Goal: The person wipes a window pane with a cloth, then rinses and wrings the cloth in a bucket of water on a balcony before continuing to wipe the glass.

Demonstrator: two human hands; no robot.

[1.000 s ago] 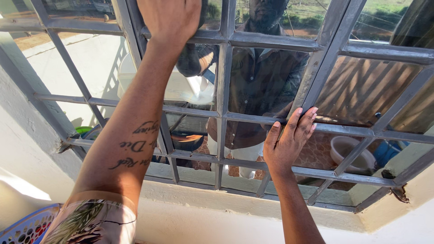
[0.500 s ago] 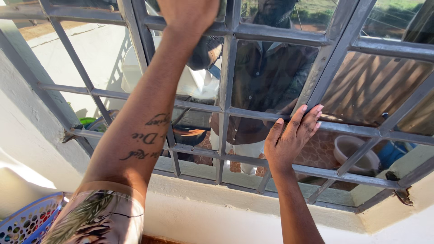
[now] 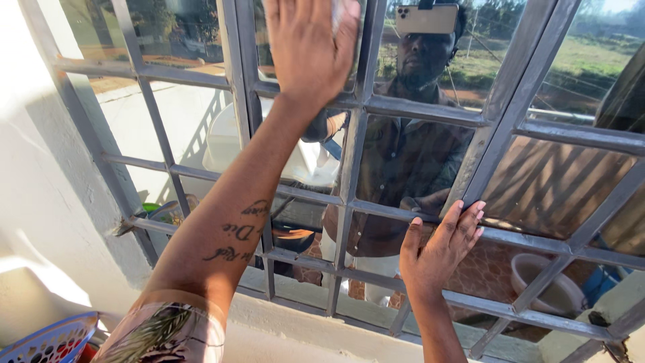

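A grey metal-barred window [image 3: 356,107] with many small glass panes fills the view. My left hand [image 3: 309,47] is raised to an upper pane and pressed flat against the glass, with a bit of pale cloth [image 3: 339,10] showing under the fingers. My tattooed left forearm crosses the lower panes. My right hand [image 3: 440,252] rests lower on the right, fingers apart, touching a diagonal bar and the glass and holding nothing. The panes show a reflection of a person in a dark shirt [image 3: 403,168].
A white wall [image 3: 47,202] frames the window on the left, with a white sill [image 3: 302,323] below. A blue perforated basket [image 3: 47,339] sits at the bottom left. Outside are a white tub [image 3: 228,141] and a pale basin [image 3: 544,282].
My left hand has slid up and to the right across the upper pane. The view has tilted upward. My right hand stays on the same bar.
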